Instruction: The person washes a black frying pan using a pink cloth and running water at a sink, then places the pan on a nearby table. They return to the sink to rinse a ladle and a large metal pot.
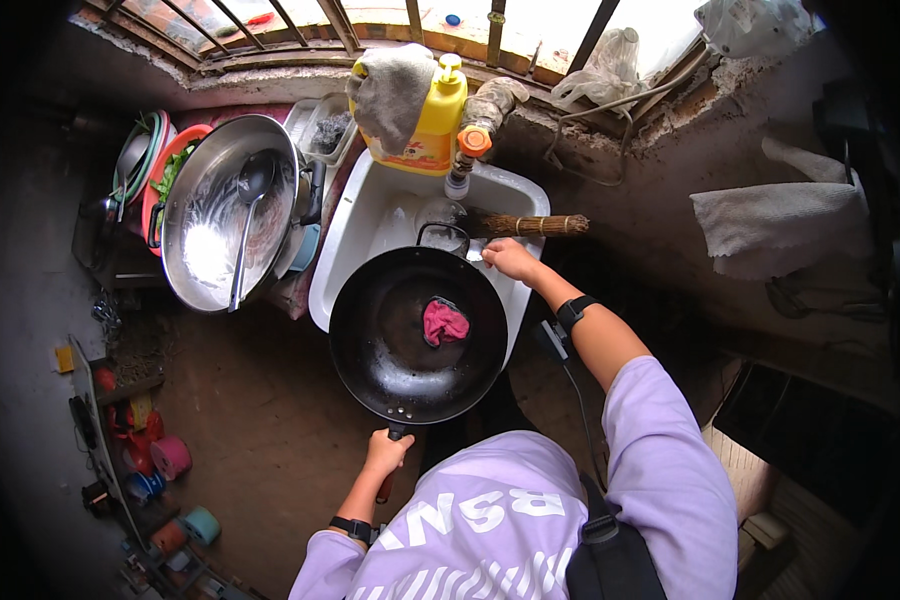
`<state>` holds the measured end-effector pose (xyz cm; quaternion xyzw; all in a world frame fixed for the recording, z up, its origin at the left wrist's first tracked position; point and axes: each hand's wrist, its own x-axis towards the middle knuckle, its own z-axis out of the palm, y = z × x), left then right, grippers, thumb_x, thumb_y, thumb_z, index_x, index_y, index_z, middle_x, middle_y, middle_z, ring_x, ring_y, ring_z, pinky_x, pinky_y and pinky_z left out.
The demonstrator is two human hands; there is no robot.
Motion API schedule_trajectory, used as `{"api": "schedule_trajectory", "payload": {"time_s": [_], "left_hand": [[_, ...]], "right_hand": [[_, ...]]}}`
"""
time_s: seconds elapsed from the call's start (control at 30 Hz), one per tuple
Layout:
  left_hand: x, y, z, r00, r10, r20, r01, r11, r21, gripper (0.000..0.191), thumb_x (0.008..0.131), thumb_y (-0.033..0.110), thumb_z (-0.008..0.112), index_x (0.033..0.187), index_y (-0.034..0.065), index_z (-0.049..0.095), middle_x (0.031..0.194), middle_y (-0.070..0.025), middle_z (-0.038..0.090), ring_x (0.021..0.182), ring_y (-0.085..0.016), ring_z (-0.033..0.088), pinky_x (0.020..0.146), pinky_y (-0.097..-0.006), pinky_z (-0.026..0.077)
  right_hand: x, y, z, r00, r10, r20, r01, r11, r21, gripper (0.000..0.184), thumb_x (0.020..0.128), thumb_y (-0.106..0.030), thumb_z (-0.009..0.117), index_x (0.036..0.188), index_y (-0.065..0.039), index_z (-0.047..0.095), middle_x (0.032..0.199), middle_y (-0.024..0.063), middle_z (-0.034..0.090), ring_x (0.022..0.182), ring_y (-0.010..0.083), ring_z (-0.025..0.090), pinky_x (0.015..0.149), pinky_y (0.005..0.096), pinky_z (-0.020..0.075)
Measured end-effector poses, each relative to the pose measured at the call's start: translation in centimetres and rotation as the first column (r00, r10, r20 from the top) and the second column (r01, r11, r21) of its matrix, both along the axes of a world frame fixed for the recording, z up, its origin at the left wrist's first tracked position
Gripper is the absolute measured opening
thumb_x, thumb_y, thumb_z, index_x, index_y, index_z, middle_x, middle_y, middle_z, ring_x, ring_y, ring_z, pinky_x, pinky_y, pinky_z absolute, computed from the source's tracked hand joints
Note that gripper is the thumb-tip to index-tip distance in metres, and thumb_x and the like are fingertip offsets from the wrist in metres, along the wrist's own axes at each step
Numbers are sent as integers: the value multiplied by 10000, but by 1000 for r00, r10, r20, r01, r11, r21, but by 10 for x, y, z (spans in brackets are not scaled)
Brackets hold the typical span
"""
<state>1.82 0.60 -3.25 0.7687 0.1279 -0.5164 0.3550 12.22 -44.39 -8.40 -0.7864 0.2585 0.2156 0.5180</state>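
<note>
My left hand (pixel 388 452) grips the long handle (pixel 397 433) of a black wok (pixel 390 337). The wok rests over the near side of a white sink (pixel 321 289), its inside facing up with a wet sheen. A crumpled pink cloth (pixel 445 322) with a dark edge lies in it. At the far rim is a looped helper handle (pixel 444 225). Beside that rim, the pinched fingers of my right hand (pixel 511 260) hold a small whitish thing (pixel 475 249), too small to name. A bundled-straw pot brush (pixel 529 225) lies across the sink just beyond this hand.
Left of the sink stands a large steel pot (pixel 221 225) with a ladle (pixel 249 202) inside. Behind the sink are a yellow pump bottle (pixel 442 112) draped with a grey cloth (pixel 394 94) and a tap with an orange knob (pixel 474 140). A towel (pixel 780 225) hangs at right.
</note>
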Motion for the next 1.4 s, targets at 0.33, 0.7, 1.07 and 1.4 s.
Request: {"api": "schedule_trajectory", "payload": {"time_s": [0.33,0.7,1.07,1.4], "left_hand": [[0,-4,5,1000,-7,24,6,1000,17,276,814,156,701,630,29,539,524,-43,549,430,-157,543,436,-321,429],[2,-2,0,998,-54,24,53,997,53,262,808,150,703,631,26,557,529,-50,553,437,-160,543,441,-326,435],[0,-11,13,997,-64,44,58,990,127,248,782,214,708,694,2,615,547,-76,596,468,-184,594,501,-346,486],[-13,-20,15,998,-28,64,18,987,158,254,772,283,697,759,32,665,598,-112,641,569,-252,653,614,-387,520]], "right_hand": [[0,-8,5,978,-204,51,195,970,143,288,918,-333,547,797,-83,625,621,19,533,559,152,482,530,329,394],[10,-13,3,994,-13,-109,44,958,285,294,898,-325,548,710,-102,589,572,-24,480,494,91,409,457,289,309],[-1,6,50,945,44,325,144,835,-531,302,936,-294,539,759,-53,576,625,109,612,552,296,601,567,460,468],[34,41,78,843,536,36,-245,443,-862,66,833,-75,539,819,-47,597,743,182,688,710,338,699,626,434,549]]}}
